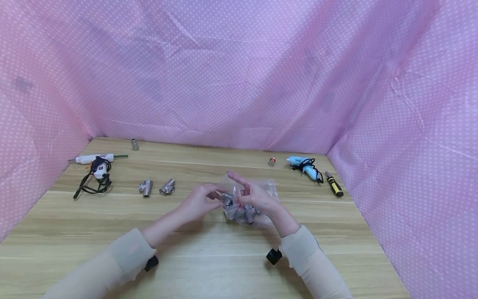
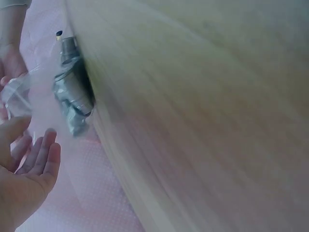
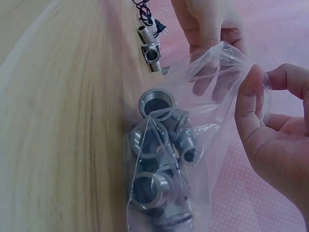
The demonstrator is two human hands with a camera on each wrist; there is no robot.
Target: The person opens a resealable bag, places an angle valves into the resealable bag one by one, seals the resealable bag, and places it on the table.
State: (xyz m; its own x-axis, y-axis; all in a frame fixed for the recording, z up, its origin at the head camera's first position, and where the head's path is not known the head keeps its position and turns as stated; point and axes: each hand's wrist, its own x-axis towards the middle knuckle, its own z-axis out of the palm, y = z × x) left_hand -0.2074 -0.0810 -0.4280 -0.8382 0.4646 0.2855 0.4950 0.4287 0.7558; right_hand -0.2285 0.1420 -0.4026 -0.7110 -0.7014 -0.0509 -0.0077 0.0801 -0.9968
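A clear plastic bag (image 3: 212, 125) with several metal pipe fittings (image 3: 157, 140) inside lies on the table. My right hand (image 1: 257, 198) pinches the bag's edge between thumb and fingers, and its index finger points up in the head view. My left hand (image 1: 199, 202) is at the bag's left side. Its fingers are spread and gently bent, behind the thin plastic in the right wrist view. In the left wrist view, that left hand (image 2: 29, 179) has nothing between its thumb and fingers. Whether it touches the bag, I cannot tell.
Two loose tee fittings, one tee (image 1: 146, 188) and another (image 1: 167, 187), lie left of the bag. Further out are a white corded tool (image 1: 95, 159), an upright metal fitting (image 1: 135, 144), a small fitting (image 1: 271, 162), a blue glue gun (image 1: 304, 167) and a screwdriver (image 1: 334, 185).
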